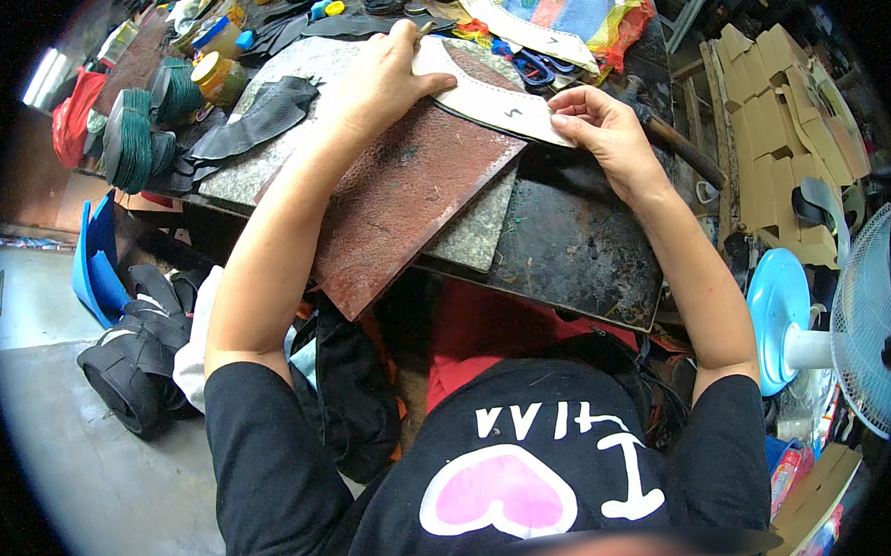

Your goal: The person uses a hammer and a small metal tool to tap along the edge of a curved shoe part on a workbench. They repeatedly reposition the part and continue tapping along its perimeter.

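A white, curved, flat pattern piece (498,105) with a row of small marks along its edge lies over a reddish-brown textured board (417,195). My right hand (603,137) pinches its right end between thumb and fingers. At its left end, my left hand (387,87) rests with the thumb stretched out onto the piece. The other left fingers are curled and partly hidden; a thin yellowish tip shows beside them, and I cannot make out what it belongs to. Under the board lies a pale speckled stone slab (469,237).
Black leather-like scraps (255,122), green cord spools (131,143) and a yellow jar (216,77) sit at left on the dark table (573,248). A hammer (683,148) lies right of my hand. Mesh bags (573,14) are behind. A fan (860,320) stands at right.
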Demonstrator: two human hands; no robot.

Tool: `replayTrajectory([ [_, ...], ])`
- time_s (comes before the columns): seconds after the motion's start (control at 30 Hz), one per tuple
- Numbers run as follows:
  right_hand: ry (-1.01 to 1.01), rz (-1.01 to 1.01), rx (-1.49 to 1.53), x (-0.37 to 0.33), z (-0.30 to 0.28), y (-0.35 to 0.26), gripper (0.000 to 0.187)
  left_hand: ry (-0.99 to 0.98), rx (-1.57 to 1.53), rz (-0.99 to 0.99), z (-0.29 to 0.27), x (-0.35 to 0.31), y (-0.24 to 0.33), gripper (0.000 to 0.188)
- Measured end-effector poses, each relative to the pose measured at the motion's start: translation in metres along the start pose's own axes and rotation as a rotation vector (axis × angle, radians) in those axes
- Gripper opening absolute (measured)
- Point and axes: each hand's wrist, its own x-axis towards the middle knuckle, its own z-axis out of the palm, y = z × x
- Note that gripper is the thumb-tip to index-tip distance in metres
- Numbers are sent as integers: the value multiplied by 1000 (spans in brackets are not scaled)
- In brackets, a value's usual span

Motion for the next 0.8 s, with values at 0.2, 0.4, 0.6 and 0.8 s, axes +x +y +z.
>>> replayTrajectory([
  [0.2,209,-295,-876,-21,-69,-18,37,11,-13,-2,1,-4,-1,61],
  [0.4,289,-46,-1301,-47,-123,4,43,61,-45,23,4,-5,-3,61],
  [0.6,413,-131,-1213,-51,-103,3,37,38,-15,9,2,-4,-5,63],
  [0.8,258,-19,-384,-54,-54,-37,36,20,-13,5,1,-1,-7,65],
])
